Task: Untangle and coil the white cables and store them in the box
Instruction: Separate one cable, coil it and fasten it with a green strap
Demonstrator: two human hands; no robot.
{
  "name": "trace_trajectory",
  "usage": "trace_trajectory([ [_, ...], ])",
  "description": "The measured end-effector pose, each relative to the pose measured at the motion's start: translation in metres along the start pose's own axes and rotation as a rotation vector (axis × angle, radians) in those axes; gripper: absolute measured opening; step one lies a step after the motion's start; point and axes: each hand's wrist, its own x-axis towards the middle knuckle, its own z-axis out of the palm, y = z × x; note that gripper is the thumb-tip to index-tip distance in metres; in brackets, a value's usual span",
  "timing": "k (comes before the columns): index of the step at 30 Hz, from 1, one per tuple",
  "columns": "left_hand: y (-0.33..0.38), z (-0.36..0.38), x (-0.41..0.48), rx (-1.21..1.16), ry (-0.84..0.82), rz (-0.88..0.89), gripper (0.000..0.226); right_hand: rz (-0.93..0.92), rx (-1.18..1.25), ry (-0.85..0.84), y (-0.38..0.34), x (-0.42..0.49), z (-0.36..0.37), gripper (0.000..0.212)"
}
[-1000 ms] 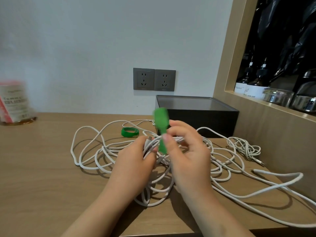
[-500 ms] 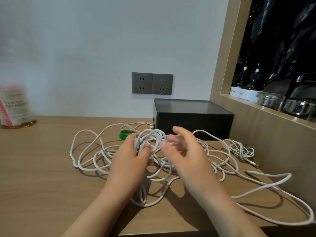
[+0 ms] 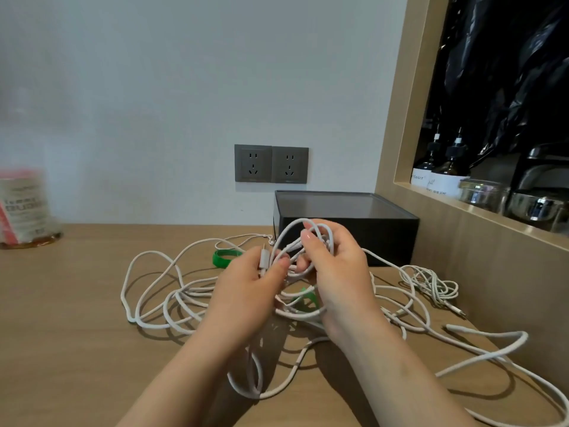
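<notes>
wooden table (image 3: 77, 318) carries the white cables (image 3: 191, 292) tangled near its back right corner, before the box (image 3: 369, 229). left grip (image 3: 246, 291) pinches a plug (image 3: 263, 257), right grip (image 3: 341, 272) clasps lifted loops; they seem light, limp, snag-prone, so hold near plugs.

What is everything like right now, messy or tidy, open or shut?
Cables, tangled, not coiled.
Left hand, pinching a cable end.
Right hand, gripping lifted cable loops.
Box, open or lidded, cannot tell.
Green ring, rolled up, lying unused.
Green strip, lying loose under the cables.
Sockets, nothing plugged in.
</notes>
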Motion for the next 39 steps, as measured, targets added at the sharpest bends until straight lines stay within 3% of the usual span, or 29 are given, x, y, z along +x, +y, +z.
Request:
trace_trajectory([
  [3,0.011,-0.008,0.017,0.033,-0.006,0.083,0.016,-0.004,0.066,-0.006,-0.009,0.013,0.006,0.01],
  [6,0.017,-0.015,0.027,-0.191,-0.054,-0.003,0.025,0.026,0.115,-0.035,-0.012,0.014,0.005,0.015],
  [15,0.001,0.001,0.025,-0.229,-0.032,-0.131,0.033,0.02,-0.272,-0.146,0.003,0.011,-0.003,0.015],
  [20,-0.001,0.005,0.024,0.029,0.237,0.077,0.035,0.089,-0.16,-0.262,0.0,0.009,0.001,0.015],
  [23,0.0,0.007,0.023,0.022,0.325,0.058,0.037,0.139,-0.001,-0.339,-0.004,0.008,0.001,0.025],
  [27,0.003,0.011,0.022,-0.222,0.16,-0.126,0.045,0.161,-0.053,-0.305,-0.001,0.005,0.006,0.026],
  [30,0.006,0.012,0.018,-0.127,0.003,-0.166,0.073,0.013,-0.323,-0.169,0.01,0.007,0.008,0.028],
  [33,0.003,0.009,0.017,0.014,-0.029,-0.14,0.043,-0.057,-0.331,-0.075,0.014,0.008,0.006,0.032],
  [37,-0.003,0.001,0.02,-0.098,-0.274,-0.103,0.025,-0.017,-0.238,0.035,0.011,0.012,0.003,0.029],
  [39,-0.003,0.0,0.019,-0.096,-0.298,-0.106,0.02,-0.036,-0.246,0.083,0.011,0.013,0.001,0.027],
])
